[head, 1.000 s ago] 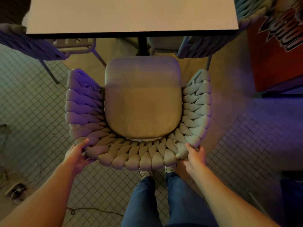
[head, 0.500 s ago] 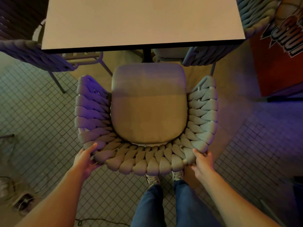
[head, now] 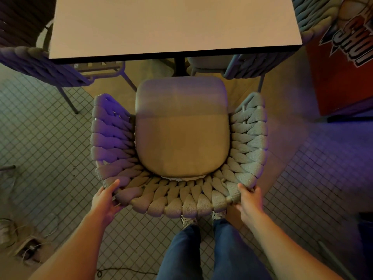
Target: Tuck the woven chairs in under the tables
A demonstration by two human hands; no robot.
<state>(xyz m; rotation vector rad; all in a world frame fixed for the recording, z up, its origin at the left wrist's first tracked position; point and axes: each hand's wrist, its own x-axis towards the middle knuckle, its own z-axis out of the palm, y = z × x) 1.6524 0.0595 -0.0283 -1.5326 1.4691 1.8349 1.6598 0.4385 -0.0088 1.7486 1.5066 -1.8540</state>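
Observation:
A woven chair (head: 248, 138) with a tan seat cushion (head: 181, 128) stands right below me, its open front facing the table (head: 173, 25). The cushion's front edge sits just short of the table's dark edge. My left hand (head: 104, 201) grips the back-left corner of the woven backrest. My right hand (head: 249, 201) grips the back-right corner. My legs and shoes show directly behind the chair.
Another woven chair (head: 40, 63) stands at the table's left side, and one more (head: 256, 65) is partly under its right side. The table's black post (head: 179, 65) is ahead of the cushion. A red printed panel (head: 343, 57) stands at right. Cables (head: 26, 245) lie on the tiled floor at left.
The chair, still held at both back corners, sits lower and further right in view, and more of the tabletop shows. The gap between cushion and table edge looks about the same.

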